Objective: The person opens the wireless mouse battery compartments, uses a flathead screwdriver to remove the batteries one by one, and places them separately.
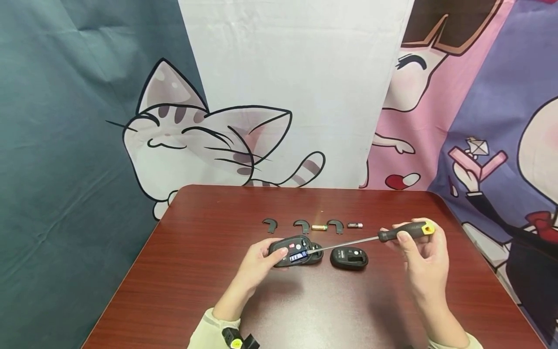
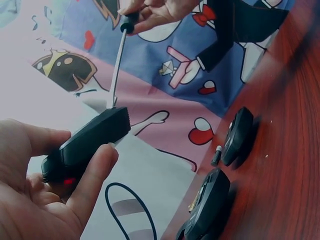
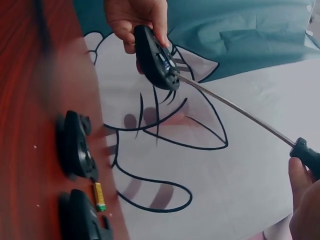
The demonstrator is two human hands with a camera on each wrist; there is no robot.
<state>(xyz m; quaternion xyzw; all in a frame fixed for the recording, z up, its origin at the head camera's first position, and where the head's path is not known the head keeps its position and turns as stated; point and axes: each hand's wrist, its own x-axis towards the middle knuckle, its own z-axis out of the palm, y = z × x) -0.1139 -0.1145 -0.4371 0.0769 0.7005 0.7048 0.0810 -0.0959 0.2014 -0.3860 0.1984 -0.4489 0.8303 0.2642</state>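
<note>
My left hand [image 1: 260, 259] grips a black computer mouse [image 1: 285, 246] above the table, its underside turned up toward me. A blue-and-white battery [image 1: 299, 256] sits in its uncovered slot, and a red light glows on the mouse in the left wrist view. My right hand [image 1: 422, 257] holds a screwdriver [image 1: 405, 231] by its black and yellow handle. The long metal shaft [image 3: 240, 110] slants across to the mouse, with its tip right at the end of the battery. Fingers and thumb of the left hand clasp the mouse by its sides.
Behind the held mouse lies a second mouse [image 1: 317, 254], partly hidden; a third mouse [image 1: 349, 258] rests bottom up to the right. Farther back are several curved black covers [image 1: 271, 225], a green-and-gold battery [image 1: 319, 228] and a dark battery [image 1: 355, 225]. A printed cloth [image 1: 301, 72] hangs beyond the table [image 1: 187, 271].
</note>
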